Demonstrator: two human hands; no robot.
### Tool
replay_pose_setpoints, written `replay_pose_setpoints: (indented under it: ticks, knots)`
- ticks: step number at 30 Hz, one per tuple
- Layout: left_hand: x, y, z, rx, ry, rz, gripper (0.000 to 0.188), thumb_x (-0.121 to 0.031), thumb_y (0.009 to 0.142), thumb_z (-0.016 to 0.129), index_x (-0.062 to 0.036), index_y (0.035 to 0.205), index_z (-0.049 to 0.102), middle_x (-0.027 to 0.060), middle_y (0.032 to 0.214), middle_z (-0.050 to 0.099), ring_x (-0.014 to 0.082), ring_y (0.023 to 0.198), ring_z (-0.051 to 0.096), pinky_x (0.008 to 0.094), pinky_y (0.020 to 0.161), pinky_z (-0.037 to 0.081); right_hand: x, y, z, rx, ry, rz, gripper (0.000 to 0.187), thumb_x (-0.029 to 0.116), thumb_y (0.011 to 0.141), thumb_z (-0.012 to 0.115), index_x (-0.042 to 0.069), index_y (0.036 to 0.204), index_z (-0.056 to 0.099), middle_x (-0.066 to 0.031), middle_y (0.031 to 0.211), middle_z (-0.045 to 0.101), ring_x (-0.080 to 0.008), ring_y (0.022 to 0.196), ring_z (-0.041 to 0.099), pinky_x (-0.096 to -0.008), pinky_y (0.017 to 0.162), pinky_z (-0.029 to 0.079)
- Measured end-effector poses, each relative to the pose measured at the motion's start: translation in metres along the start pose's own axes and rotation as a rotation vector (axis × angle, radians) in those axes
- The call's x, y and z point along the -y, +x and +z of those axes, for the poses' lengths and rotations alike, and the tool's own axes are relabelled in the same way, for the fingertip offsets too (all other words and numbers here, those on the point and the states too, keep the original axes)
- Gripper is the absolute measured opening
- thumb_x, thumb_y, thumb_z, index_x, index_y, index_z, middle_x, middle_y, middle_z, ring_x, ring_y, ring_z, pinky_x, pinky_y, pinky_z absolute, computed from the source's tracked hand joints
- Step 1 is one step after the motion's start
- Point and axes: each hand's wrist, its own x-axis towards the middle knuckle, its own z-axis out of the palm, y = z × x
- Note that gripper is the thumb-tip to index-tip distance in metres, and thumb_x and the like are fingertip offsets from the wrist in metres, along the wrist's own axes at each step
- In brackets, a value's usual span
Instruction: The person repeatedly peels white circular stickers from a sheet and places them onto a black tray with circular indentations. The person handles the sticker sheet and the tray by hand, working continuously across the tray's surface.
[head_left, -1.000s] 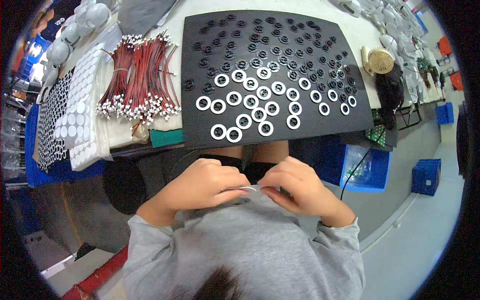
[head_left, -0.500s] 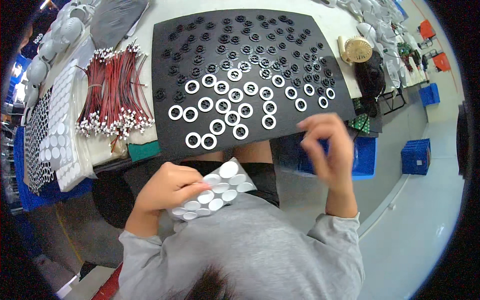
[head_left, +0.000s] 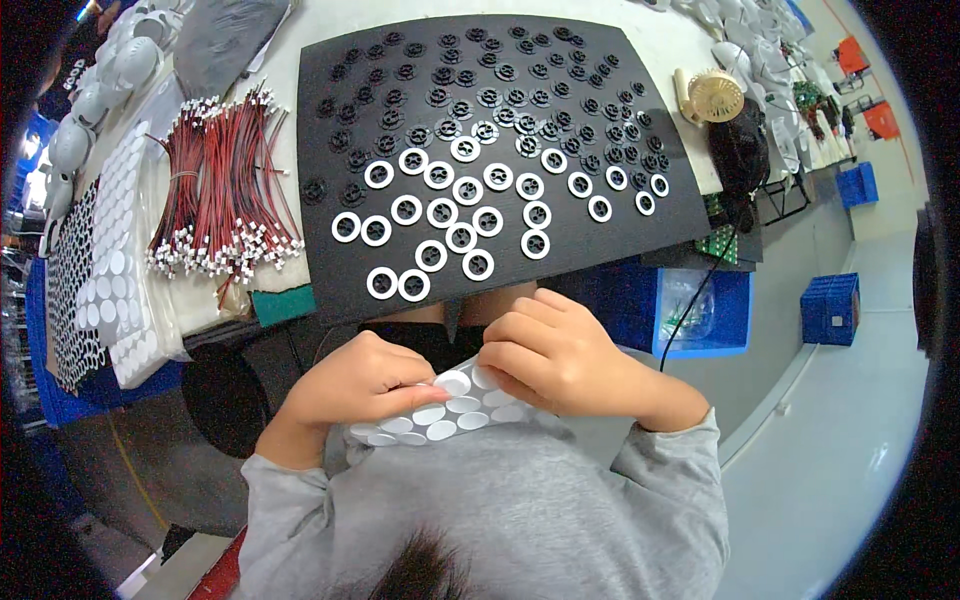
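Observation:
A backing sheet of round white stickers (head_left: 440, 430) lies tilted against my grey shirt, below the table's front edge. My left hand (head_left: 350, 385) grips its left side, thumb pressed on top. At the upper right of the sheet my right hand (head_left: 565, 360) is closed, fingertips pinched at its edge; whether a single sticker is between them is hidden. Beyond my hands, a black board (head_left: 620, 235) carries many small black round parts (head_left: 489, 97). Those in its nearer rows have white rings (head_left: 478, 277) on them.
To the left lie bundles of red and black wires (head_left: 220, 180) with white connectors, and more sticker sheets (head_left: 118, 290). A beige handheld fan (head_left: 715, 97) stands at the right. Below the table edge sits a blue bin (head_left: 735, 320); a black cable (head_left: 688, 312) hangs over it.
My right hand has come down and left from beside the board to the sticker sheet and closed at its edge. The left hand still holds the sheet.

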Motion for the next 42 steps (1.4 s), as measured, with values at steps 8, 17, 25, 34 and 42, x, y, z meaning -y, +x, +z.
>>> replay_pose_setpoints:
  ticks: [8, 17, 25, 34, 42]
  knots:
    - [0.000, -0.009, -0.008, -0.089, 0.010, -0.100, 0.020, -0.018, 0.073, 0.061, -0.0003, 0.064, 0.058, 0.0108, 0.054, 0.053, 0.0207, 0.044, 0.051, 0.0280, 0.042, 0.038, -0.024, -0.010, -0.044, -0.045, 0.088, 0.295, 0.008, 0.007, 0.070, 0.057, 0.004, 0.074, 0.050, -0.0107, 0.073, 0.049, -0.0286, 0.070, 0.049, -0.0356, 0.061, 0.041]
    - [0.005, -0.014, -0.004, -0.097, -0.043, -0.104, 0.019, -0.017, 0.073, 0.061, -0.0002, 0.063, 0.058, 0.0103, 0.052, 0.051, 0.0193, 0.042, 0.050, 0.0276, 0.040, 0.035, -0.143, -0.078, -0.081, -0.465, 0.063, 1.100, 0.017, 0.015, 0.074, 0.058, -0.003, 0.076, 0.059, -0.0026, 0.066, 0.058, -0.0084, 0.061, 0.051, -0.0210, 0.057, 0.040]
    - [0.004, -0.013, -0.002, -0.076, -0.072, -0.133, 0.020, -0.017, 0.073, 0.061, -0.0004, 0.063, 0.058, 0.0092, 0.052, 0.051, 0.0187, 0.042, 0.049, 0.0269, 0.040, 0.036, -0.167, -0.079, -0.067, -0.494, -0.034, 1.076, 0.020, 0.015, 0.072, 0.057, -0.004, 0.076, 0.061, -0.0013, 0.064, 0.057, -0.0073, 0.059, 0.049, -0.0201, 0.055, 0.038]
    - [0.006, -0.012, -0.001, -0.064, -0.033, -0.106, 0.020, -0.017, 0.074, 0.061, -0.0004, 0.063, 0.058, 0.0087, 0.052, 0.051, 0.0175, 0.042, 0.050, 0.0265, 0.040, 0.036, -0.160, -0.073, -0.061, -0.505, -0.285, 1.090, 0.018, 0.016, 0.070, 0.057, -0.001, 0.075, 0.062, -0.0131, 0.070, 0.061, -0.0199, 0.064, 0.059, -0.0286, 0.062, 0.045]
    - [0.006, -0.010, 0.000, -0.069, -0.062, -0.093, 0.020, -0.017, 0.074, 0.061, -0.0012, 0.062, 0.057, 0.0086, 0.051, 0.050, 0.0187, 0.041, 0.049, 0.0275, 0.040, 0.035, -0.161, -0.074, -0.057, -0.532, -0.402, 1.024, 0.013, 0.014, 0.071, 0.056, 0.002, 0.076, 0.059, -0.0118, 0.070, 0.059, -0.0235, 0.064, 0.057, -0.0316, 0.061, 0.044]
